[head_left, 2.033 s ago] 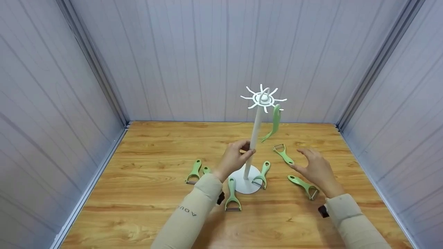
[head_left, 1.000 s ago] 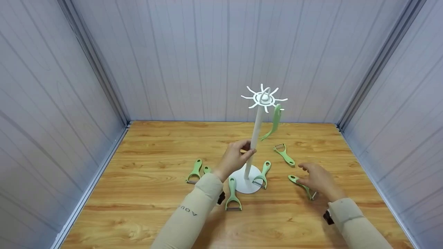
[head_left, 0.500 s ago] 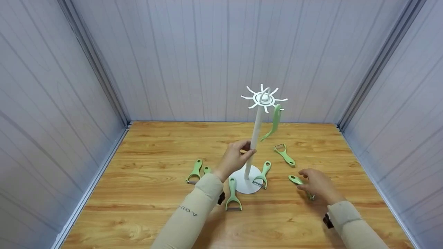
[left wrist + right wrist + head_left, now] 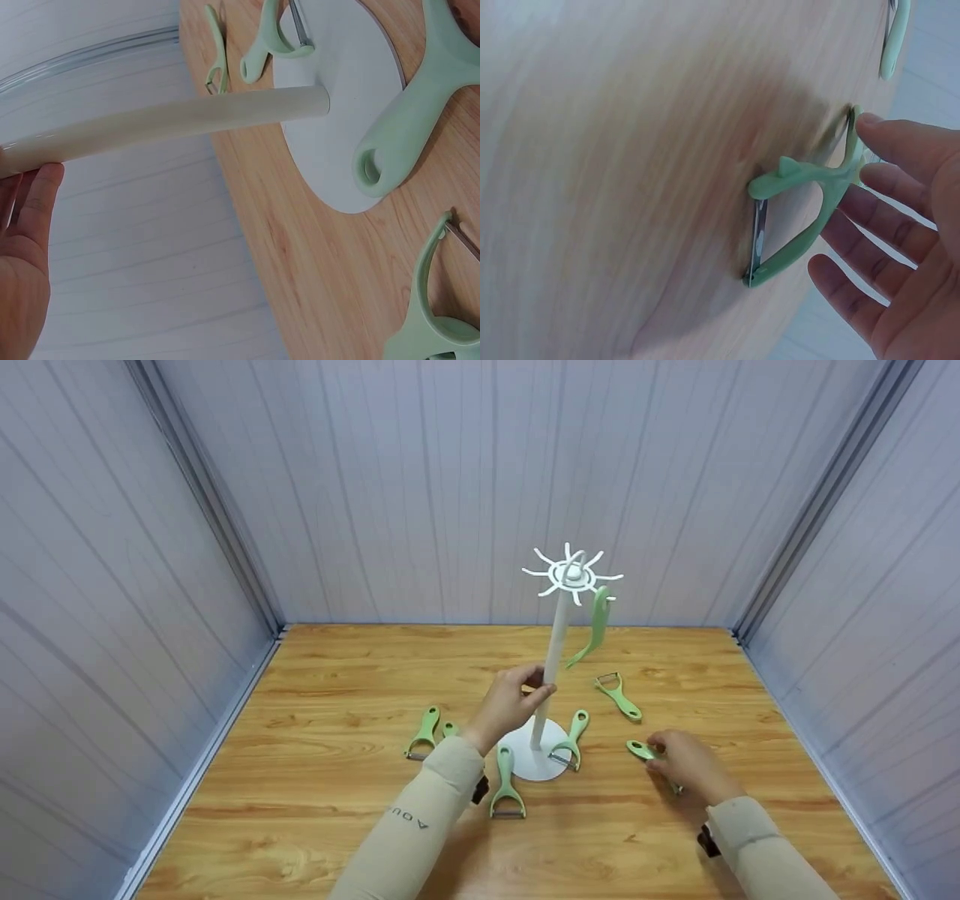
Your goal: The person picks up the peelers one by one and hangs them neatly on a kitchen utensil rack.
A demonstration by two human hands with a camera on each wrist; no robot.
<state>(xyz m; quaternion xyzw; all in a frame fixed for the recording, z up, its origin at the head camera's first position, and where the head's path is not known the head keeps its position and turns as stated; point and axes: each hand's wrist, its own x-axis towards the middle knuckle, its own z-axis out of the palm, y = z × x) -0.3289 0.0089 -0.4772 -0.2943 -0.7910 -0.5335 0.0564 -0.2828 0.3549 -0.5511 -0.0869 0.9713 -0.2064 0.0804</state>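
Note:
My left hand (image 4: 514, 701) grips the pole of a white stand (image 4: 556, 641), whose top spreads into a ring of hooks. One green peeler (image 4: 598, 622) hangs from a hook on the right side. My right hand (image 4: 688, 765) pinches the handle of another green peeler (image 4: 810, 225) lying on the table, thumb on one side and fingers on the other; in the head view the hand hides much of it. A peeler (image 4: 568, 742) lies partly on the stand's round base (image 4: 517, 735), with another peeler (image 4: 506, 787) just in front.
Behind the right hand a peeler (image 4: 619, 697) lies on the wooden table (image 4: 337, 802). Left of the stand is a peeler (image 4: 425, 733), beside the handle of a further peeler (image 4: 450, 729), mostly hidden by the left sleeve. Pale panel walls (image 4: 450, 495) enclose the table's back and sides.
My right hand has come down and toward me from beside the back right peeler, and its thumb and fingers have closed on the nearer one. The left hand stays on the pole.

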